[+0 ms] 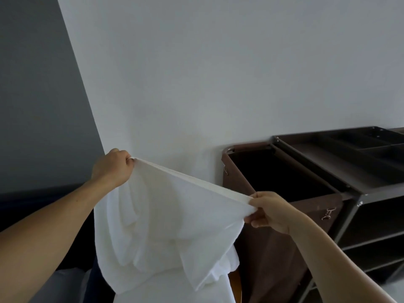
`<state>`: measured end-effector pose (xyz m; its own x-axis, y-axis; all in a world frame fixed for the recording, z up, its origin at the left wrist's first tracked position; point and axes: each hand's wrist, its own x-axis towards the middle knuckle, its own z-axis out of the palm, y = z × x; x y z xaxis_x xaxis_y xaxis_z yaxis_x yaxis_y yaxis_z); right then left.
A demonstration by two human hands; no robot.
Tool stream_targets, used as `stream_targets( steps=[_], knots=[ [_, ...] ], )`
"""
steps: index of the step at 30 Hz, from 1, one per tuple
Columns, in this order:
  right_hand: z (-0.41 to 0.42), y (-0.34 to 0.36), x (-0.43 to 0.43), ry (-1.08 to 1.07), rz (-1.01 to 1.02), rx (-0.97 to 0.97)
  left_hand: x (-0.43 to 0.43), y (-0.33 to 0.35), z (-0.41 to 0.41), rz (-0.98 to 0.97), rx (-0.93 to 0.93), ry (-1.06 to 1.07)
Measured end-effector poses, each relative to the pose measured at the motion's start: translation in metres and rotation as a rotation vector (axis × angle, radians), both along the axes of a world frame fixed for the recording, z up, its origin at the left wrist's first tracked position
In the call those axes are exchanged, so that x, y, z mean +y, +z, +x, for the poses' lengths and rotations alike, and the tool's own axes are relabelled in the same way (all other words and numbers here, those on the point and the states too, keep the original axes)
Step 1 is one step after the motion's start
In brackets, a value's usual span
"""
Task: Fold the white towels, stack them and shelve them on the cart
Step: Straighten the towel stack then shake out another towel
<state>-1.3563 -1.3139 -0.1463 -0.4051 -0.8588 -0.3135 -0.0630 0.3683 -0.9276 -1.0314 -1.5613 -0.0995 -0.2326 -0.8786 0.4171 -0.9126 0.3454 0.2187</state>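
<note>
Left hand [113, 167], raised before the white wall [218, 73], its grip clamped on one upper corner of the white towel [161, 219]. The towel's top edge runs taut, sloping down to the right hand [271, 212], whose grip pinches the other corner; the cloth hangs in loose folds between and below both hands. Further right, the dark cart [354, 193] stands against the wall, a brown laundry bag [273, 254] on its near end.

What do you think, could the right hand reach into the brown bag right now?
Probably yes: the brown bag gapes open just beyond the right hand, nothing between. But that hand is pinching the towel, so the towel would come along.
</note>
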Motion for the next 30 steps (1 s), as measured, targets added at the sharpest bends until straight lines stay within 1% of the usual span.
stream_targets(
  steps=[1, 3, 5, 7, 9, 12, 14, 17, 20, 23, 24, 27, 28, 29, 30],
  knots=[
    [-0.002, -0.005, 0.003, 0.059, 0.051, 0.057, 0.002, 0.0, -0.004, -0.002, -0.005, -0.005],
    [-0.005, -0.019, 0.007, 0.183, 0.138, 0.294, 0.005, 0.0, -0.013, -0.01, -0.019, -0.018],
    [-0.002, -0.021, 0.009, 0.223, 0.053, 0.509, 0.005, -0.001, -0.017, -0.022, -0.013, -0.015],
    [0.004, -0.014, 0.012, 0.291, -0.088, 0.653, 0.002, -0.001, -0.016, -0.014, -0.013, 0.012],
    [0.008, -0.007, 0.014, 0.404, -0.139, 0.699, 0.0, 0.0, -0.014, -0.005, -0.018, 0.021],
    [0.013, -0.002, 0.015, 0.533, -0.135, 0.752, -0.002, 0.002, -0.014, -0.007, -0.005, 0.023],
    [0.011, -0.001, 0.015, 0.523, -0.139, 0.771, -0.001, 0.002, -0.013, -0.009, -0.003, 0.028],
    [0.006, 0.002, 0.017, 0.544, -0.088, 0.826, 0.0, 0.002, -0.012, -0.011, -0.002, 0.03],
    [0.002, 0.003, 0.019, 0.546, -0.109, 0.783, 0.001, 0.005, -0.012, -0.006, -0.004, 0.043],
    [-0.001, 0.007, 0.018, 0.427, -0.191, 0.816, 0.0, 0.009, -0.008, 0.0, 0.001, 0.051],
    [-0.002, 0.009, 0.017, 0.357, -0.237, 0.769, 0.001, 0.012, -0.007, 0.004, 0.011, 0.049],
    [-0.01, 0.022, 0.015, 0.111, -0.376, 0.436, 0.004, 0.019, -0.004, 0.025, 0.068, 0.071],
    [-0.014, 0.027, 0.012, 0.036, -0.401, 0.361, 0.003, 0.022, -0.001, 0.036, 0.11, 0.086],
    [-0.018, 0.03, 0.01, -0.019, -0.408, 0.334, 0.001, 0.024, 0.003, 0.05, 0.17, 0.102],
    [-0.022, 0.032, 0.006, -0.04, -0.398, 0.349, -0.001, 0.026, 0.008, 0.079, 0.243, 0.108]
  ],
)
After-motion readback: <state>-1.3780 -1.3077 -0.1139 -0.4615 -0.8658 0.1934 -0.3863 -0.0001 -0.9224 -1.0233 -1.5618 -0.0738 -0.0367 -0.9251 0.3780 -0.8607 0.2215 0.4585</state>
